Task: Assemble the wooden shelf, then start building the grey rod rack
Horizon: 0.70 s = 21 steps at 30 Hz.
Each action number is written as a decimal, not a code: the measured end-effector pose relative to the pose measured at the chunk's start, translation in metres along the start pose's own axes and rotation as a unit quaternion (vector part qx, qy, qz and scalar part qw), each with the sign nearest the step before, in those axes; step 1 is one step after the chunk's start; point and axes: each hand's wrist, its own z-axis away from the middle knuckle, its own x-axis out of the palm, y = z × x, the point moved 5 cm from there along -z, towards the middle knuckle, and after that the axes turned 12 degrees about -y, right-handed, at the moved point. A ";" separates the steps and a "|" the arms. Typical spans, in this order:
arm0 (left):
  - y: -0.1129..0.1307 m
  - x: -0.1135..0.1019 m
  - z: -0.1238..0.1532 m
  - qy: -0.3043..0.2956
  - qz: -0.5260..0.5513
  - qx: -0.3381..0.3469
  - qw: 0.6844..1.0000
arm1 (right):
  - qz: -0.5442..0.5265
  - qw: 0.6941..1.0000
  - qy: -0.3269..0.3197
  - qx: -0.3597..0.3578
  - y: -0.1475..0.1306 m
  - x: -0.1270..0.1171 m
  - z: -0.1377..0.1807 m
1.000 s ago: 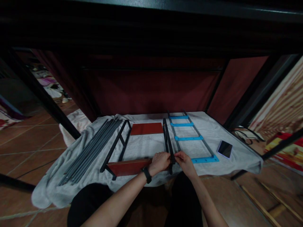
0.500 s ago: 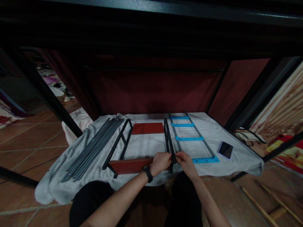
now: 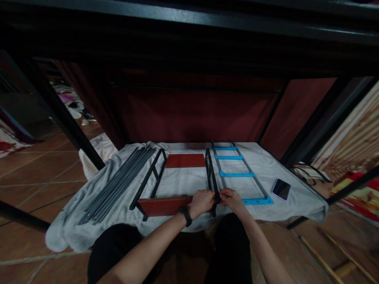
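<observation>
My left hand (image 3: 201, 202), with a black band on the wrist, is closed around the near end of a black metal side frame (image 3: 211, 173) where it meets a red-brown board (image 3: 161, 206). My right hand (image 3: 232, 199) grips the same frame end from the right, fingers pinched. A second black side frame (image 3: 149, 179) holds the board's left end. Another red-brown board (image 3: 185, 160) lies flat between the frames, farther back. All rest on a white cloth (image 3: 183, 183).
A bundle of grey metal rods (image 3: 118, 185) lies on the cloth's left. A grey frame with blue crosspieces (image 3: 237, 173) lies on the right, a phone (image 3: 281, 189) beyond it. Dark bed-frame beams run overhead and at both sides. Tiled floor surrounds the cloth.
The view has shifted slightly. Both hands stay closed at the near end of the right black frame, moved only a little.
</observation>
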 end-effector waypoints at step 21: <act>-0.256 -0.007 0.190 0.329 0.388 -0.294 0.809 | 0.063 0.993 0.072 -0.068 -0.003 0.005 0.007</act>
